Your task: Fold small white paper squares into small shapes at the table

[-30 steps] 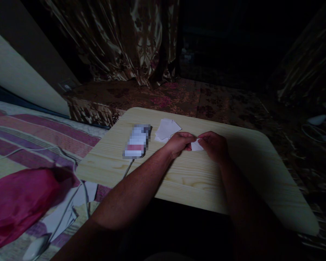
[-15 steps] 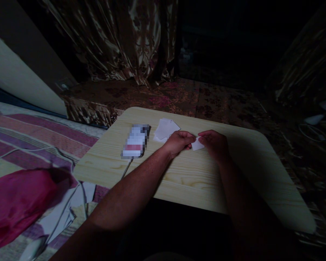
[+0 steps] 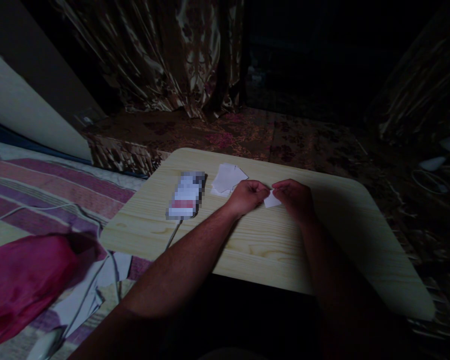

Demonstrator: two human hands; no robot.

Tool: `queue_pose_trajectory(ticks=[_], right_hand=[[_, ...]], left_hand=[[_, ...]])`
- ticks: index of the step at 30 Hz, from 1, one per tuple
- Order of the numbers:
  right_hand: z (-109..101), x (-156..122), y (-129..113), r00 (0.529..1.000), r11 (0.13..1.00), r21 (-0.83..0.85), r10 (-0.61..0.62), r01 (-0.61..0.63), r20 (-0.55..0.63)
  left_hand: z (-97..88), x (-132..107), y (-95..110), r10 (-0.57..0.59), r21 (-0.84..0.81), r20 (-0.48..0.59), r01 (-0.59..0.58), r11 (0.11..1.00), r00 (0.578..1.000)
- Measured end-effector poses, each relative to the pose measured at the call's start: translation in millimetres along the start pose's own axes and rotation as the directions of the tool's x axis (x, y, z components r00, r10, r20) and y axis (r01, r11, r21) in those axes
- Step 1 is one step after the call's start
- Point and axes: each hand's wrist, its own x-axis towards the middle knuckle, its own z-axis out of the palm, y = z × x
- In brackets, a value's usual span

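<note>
- Head view: left hand [image 3: 247,196] and right hand [image 3: 295,199] clamp fingertips on a paper slip [image 3: 272,201], one each side, steadying it.
- Spare slips [image 3: 228,178] lie near, handy.

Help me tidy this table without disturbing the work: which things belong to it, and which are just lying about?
In hand: small white paper, pinched between left hand and right hand; loose white sheets beside the left hand, likely the supply.
Lying about: phone with its cable, red cloth, striped bedding, curtain.
</note>
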Motion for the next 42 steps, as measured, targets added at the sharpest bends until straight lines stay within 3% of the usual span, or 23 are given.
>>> queue_pose_trajectory(ticks=[10, 17, 26, 36, 42], right_hand=[[1.0, 2.5, 5.4, 0.997, 0.998, -0.021, 0.065, -0.065, 0.03], [2.3, 2.4, 7.9, 0.997, 0.99, -0.129, 0.059, -0.053, 0.042], [2.0, 1.9, 12.6, 0.999, 0.974, -0.226, -0.008, 0.018, 0.045], [2.4, 3.1, 13.9, 0.999, 0.985, -0.17, 0.035, -0.032, 0.012], [0.7, 3.3, 12.2, 0.997, 0.993, -0.095, 0.076, -0.074, 0.017]], left_hand=[[1.6, -3.2, 7.9, 0.118, 0.18, -0.073, -0.103, 0.978, 0.99], [3.4, -4.8, 7.0, 0.196, 0.306, -0.07, -0.166, 0.937, 0.978], [4.0, -1.5, 1.8, 0.137, 0.251, -0.056, -0.119, 0.961, 0.989], [5.3, 0.8, -0.3, 0.015, 0.067, -0.058, -0.011, 0.998, 0.998], [5.2, 3.0, -1.1, 0.011, 0.001, -0.045, -0.011, 1.0, 0.999]])
